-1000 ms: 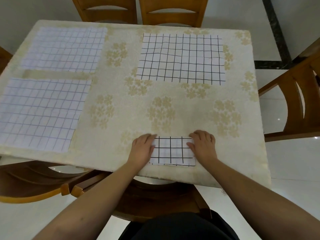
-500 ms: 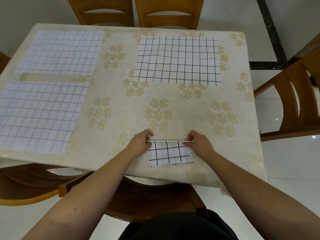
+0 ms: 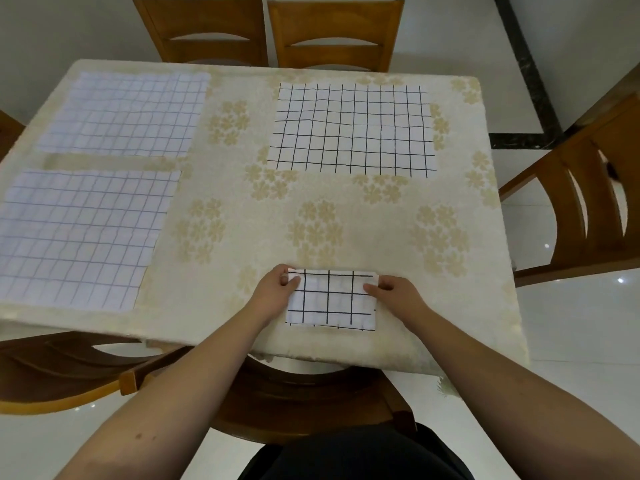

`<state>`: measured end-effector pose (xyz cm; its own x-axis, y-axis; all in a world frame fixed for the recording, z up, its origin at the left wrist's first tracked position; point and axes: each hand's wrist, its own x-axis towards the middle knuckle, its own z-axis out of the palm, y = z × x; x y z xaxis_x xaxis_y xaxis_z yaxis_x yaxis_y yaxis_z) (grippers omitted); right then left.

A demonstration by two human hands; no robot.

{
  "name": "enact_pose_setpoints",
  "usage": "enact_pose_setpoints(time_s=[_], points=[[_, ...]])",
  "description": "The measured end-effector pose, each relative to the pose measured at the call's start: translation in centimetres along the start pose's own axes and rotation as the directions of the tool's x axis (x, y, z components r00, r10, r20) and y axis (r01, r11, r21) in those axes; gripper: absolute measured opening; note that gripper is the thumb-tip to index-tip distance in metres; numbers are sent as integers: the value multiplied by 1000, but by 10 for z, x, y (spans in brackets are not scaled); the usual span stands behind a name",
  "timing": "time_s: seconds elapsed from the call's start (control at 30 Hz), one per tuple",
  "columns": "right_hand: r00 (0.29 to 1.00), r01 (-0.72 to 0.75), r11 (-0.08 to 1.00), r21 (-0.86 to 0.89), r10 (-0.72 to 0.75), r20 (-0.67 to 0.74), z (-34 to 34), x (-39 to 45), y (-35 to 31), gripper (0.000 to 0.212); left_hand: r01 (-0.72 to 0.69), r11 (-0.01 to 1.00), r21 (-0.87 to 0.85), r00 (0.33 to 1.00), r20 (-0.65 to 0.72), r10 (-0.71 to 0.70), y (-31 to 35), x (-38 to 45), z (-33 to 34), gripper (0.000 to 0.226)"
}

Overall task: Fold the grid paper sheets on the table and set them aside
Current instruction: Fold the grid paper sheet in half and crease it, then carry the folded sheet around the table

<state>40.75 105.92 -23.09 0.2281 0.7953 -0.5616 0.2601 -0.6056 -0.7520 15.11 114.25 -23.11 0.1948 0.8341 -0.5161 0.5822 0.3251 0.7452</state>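
A small folded grid paper sheet (image 3: 330, 301) with bold black lines lies near the table's front edge. My left hand (image 3: 275, 292) pinches its upper left corner and my right hand (image 3: 394, 294) pinches its upper right corner. A flat sheet with black lines (image 3: 351, 129) lies at the back right. Two flat sheets with thin purple lines lie on the left, one at the back left (image 3: 124, 114) and one at the front left (image 3: 76, 237).
The table (image 3: 242, 209) wears a cream cloth with flower prints. Wooden chairs stand around it: two at the back (image 3: 266, 32), one at the right (image 3: 588, 209), one at the front left (image 3: 59, 372), one under me.
My hands went from pressing flat on the folded sheet's sides to lifting its far edge, and now they pinch its two upper corners with the top layer laid down again.
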Motion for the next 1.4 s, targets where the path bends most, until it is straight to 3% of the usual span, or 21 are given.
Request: enact_pose_setpoints(time_s=[0.1,0.13,0.17,0.23,0.27,0.37,0.43,0.47,0.57,0.6,0.7,0.93,1.03,1.13,1.2,1.3,1.4], points=[[1000,-13,990,141,16,-24,2,-11,-7,33,51,992,-118,998,-37,-56,5,-14,-3,27],[999,-21,981,195,27,-27,3,-15,-8,24,64,982,-180,997,-28,-70,2,-15,-4,52],[999,-27,968,248,37,-33,5,-19,-10,17,91,971,-221,996,17,-89,5,-22,-7,28],[997,-33,952,303,54,-61,8,-25,-9,17,166,937,-306,985,104,-140,7,-29,-10,38],[994,-37,952,305,66,-85,11,-28,-8,20,198,915,-350,975,163,-148,10,-35,-10,36],[984,-18,956,293,68,-162,17,-37,-6,40,214,952,-219,944,296,-144,12,-54,-12,22],[976,-30,957,290,91,-199,18,-43,-3,52,189,967,-172,943,307,-130,14,-66,-13,9],[974,-43,952,303,108,-200,18,-48,-1,59,178,966,-190,947,301,-115,15,-71,-14,14],[979,-108,900,422,171,-113,19,-64,5,92,166,947,-274,946,314,-76,11,-78,-15,13],[981,-132,892,433,180,-73,21,-71,6,88,173,930,-324,948,312,-68,11,-81,-16,22],[989,-110,890,442,142,-39,29,-97,-1,46,158,923,-350,964,256,-68,9,-84,-15,55],[984,-16,909,417,89,-156,26,-138,3,21,15,987,-160,975,220,21,13,-95,-4,63],[972,37,947,319,41,-232,17,-151,13,19,-42,993,-113,967,245,69,20,-100,4,63],[960,41,965,258,33,-277,5,-164,26,34,-103,994,-38,957,268,109,28,-106,17,61],[949,72,968,239,7,-314,-4,-175,35,27,-121,993,0,950,291,116,34,-114,28,55],[926,82,958,274,29,-377,-19,-191,55,21,-131,991,3,929,350,122,49,-131,51,16],[917,73,912,404,98,-388,-38,-209,88,20,-147,989,18,914,386,129,65,-146,82,23]])
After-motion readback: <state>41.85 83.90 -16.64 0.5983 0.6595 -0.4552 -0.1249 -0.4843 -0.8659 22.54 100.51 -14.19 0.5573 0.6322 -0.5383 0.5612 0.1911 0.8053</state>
